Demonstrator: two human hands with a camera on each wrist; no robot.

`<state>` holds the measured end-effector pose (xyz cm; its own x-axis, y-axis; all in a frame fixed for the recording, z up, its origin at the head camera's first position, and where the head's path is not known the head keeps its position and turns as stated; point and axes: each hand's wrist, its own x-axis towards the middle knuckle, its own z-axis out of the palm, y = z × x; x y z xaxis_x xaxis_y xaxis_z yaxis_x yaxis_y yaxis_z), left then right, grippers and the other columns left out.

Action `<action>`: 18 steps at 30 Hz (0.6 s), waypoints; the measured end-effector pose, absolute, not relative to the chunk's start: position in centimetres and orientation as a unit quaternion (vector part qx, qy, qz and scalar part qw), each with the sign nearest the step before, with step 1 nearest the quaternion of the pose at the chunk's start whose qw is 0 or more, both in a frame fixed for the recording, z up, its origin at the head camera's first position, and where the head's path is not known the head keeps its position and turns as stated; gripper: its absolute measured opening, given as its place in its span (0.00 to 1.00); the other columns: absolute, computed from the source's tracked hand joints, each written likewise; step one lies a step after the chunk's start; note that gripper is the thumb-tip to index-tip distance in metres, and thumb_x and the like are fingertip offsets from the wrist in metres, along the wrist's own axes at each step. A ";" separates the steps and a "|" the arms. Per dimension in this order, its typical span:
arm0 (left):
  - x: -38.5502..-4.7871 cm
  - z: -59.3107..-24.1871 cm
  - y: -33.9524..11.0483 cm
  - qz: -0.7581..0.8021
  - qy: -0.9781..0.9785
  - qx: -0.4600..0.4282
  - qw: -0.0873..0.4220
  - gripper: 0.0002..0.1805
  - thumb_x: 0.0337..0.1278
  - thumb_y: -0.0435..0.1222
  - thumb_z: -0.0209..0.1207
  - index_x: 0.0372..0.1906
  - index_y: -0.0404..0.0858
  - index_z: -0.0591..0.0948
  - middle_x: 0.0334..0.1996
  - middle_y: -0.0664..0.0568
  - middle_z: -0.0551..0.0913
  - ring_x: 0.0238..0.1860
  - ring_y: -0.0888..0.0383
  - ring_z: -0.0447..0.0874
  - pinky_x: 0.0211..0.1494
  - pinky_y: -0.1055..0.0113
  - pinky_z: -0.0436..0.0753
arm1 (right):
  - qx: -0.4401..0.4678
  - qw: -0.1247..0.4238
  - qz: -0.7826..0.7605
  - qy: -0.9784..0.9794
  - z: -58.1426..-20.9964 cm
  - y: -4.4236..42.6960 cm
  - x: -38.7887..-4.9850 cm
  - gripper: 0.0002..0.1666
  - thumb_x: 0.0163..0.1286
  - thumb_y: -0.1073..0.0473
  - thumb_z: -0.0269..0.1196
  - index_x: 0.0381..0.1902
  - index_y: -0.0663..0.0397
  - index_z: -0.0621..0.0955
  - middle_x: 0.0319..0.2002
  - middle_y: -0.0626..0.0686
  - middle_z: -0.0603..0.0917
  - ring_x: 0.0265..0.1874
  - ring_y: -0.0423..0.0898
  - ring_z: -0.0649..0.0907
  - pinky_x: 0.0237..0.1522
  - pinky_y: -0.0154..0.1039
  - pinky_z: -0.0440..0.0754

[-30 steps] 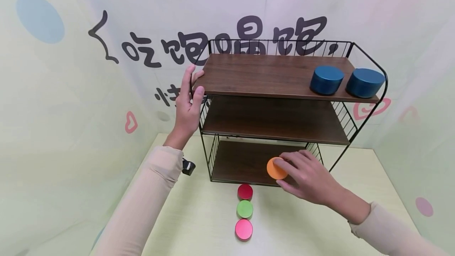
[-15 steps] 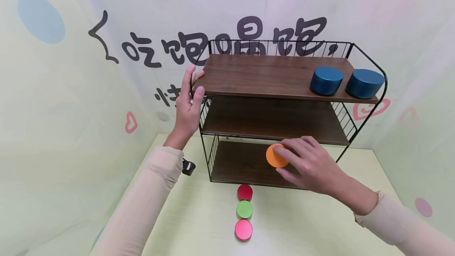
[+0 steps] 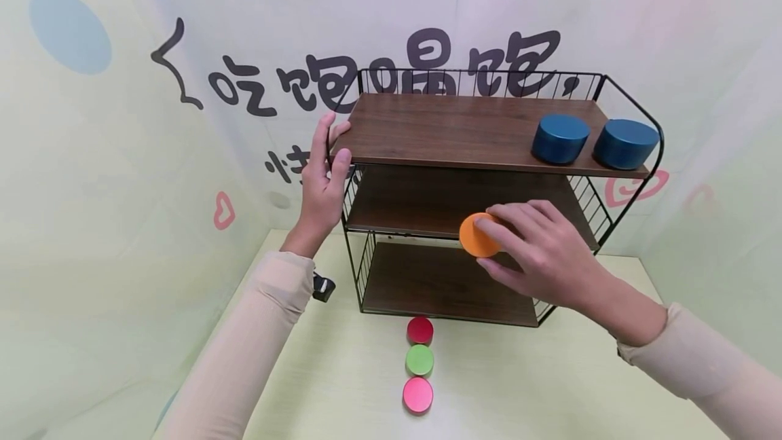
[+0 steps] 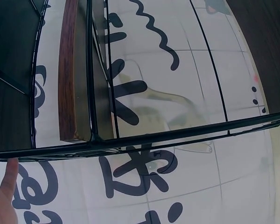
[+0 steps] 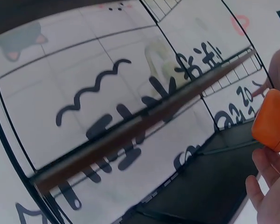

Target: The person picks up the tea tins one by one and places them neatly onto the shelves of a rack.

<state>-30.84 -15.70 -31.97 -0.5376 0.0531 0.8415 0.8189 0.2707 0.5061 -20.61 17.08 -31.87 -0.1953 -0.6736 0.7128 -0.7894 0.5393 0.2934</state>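
Observation:
My right hand (image 3: 544, 250) pinches a round orange tin (image 3: 475, 235) in front of the middle shelf's front edge. In the right wrist view, the orange tin (image 5: 272, 120) shows its rounded side, with fingertips (image 5: 266, 163) below it. My left hand (image 3: 324, 182) holds the upper left corner of a black wire shelf rack (image 3: 467, 206), with fingers and thumb around its side rail. Only a little of the left hand (image 4: 2, 198) shows in the left wrist view, against the black rail. Two blue tins (image 3: 560, 139) sit at the right end of the top shelf.
On the pale table (image 3: 342, 372), a dark red tin (image 3: 420, 330), a green tin (image 3: 419, 360) and a pink tin (image 3: 418, 395) stand in a row before the rack. A printed cloth (image 3: 201, 155) hangs behind and at the sides.
My right hand has raised the orange tin from in front of the bottom shelf to the middle shelf's front edge. The left hand and the other tins stay put.

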 end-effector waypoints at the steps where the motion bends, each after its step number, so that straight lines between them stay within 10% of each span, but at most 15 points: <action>1: -30.8 -32.0 -15.7 -0.518 -0.708 -0.308 0.368 0.27 0.75 0.32 0.47 0.75 0.39 0.61 0.64 0.47 0.77 0.61 0.56 0.74 0.57 0.67 0.72 | 0.475 0.426 0.067 -0.767 -31.5 17.1 -20.7 0.28 0.74 0.43 0.54 0.54 0.61 0.82 0.45 0.63 0.84 0.40 0.59 0.82 0.42 0.54 0.79; 18: -30.8 -32.0 -15.6 -0.516 -0.710 -0.304 0.369 0.28 0.76 0.34 0.47 0.76 0.40 0.60 0.64 0.48 0.76 0.62 0.56 0.74 0.61 0.65 0.71 | 0.456 0.478 0.084 -0.746 -26.8 16.9 -21.7 0.27 0.70 0.45 0.59 0.52 0.63 0.82 0.44 0.65 0.82 0.40 0.62 0.81 0.42 0.56 0.76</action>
